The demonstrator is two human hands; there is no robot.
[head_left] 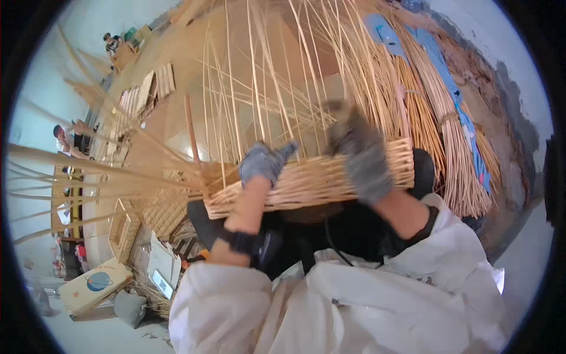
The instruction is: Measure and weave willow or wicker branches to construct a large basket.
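Note:
A partly woven wicker basket (318, 183) lies across my lap, its low wall running from left to right. Long upright stakes rise from the wall and fan toward the far side. My left hand (263, 164), in a grey glove, grips the wall left of its middle, one finger stretched along the rim to the right. Above the wall's right half is my gloved right hand (364, 150), smeared by motion. Its fingers and anything in them cannot be made out; a dark blurred shape shows at their tips. More stakes sweep out left, blurred.
Bundles of peeled rods (457, 153) and a blue cloth (386, 36) lie at the right. On the left are a wooden frame (124, 230), woven panels (141, 97), a pale cushion (96, 286) and a phone (162, 283). Two people sit farther off, at the far left.

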